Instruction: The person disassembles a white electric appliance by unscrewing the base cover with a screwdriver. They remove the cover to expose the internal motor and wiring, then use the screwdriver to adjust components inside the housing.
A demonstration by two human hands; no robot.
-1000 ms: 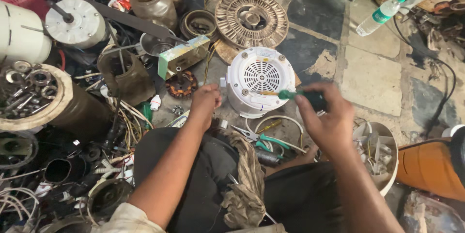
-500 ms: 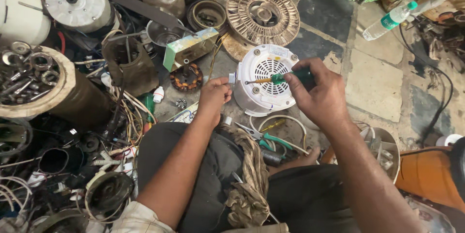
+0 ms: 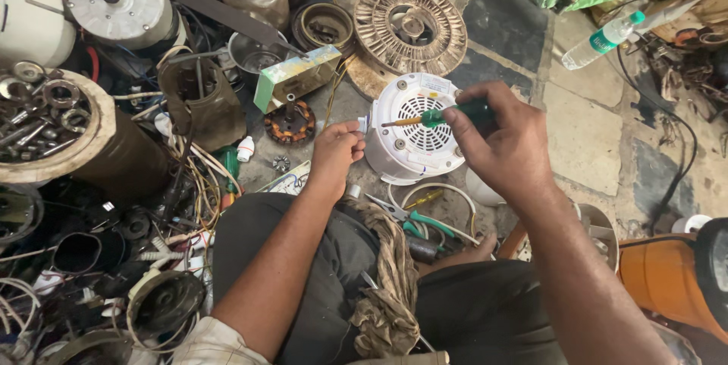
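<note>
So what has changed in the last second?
The right hand swung the green screwdriver from the white housing's right edge in over its vent. The left hand moved little and stayed at the housing's left side. The housing stayed put.

Bare from wrist to above the elbow on both arms, no watch, ring or glove on the left hand (image 3: 337, 149) or the right hand (image 3: 504, 141). At the left upper arm, a rolled light sleeve (image 3: 216, 342) with a faint check pattern. Below, dark grey trousers (image 3: 334, 274) over both thighs, slightly creased and dusty.
</note>
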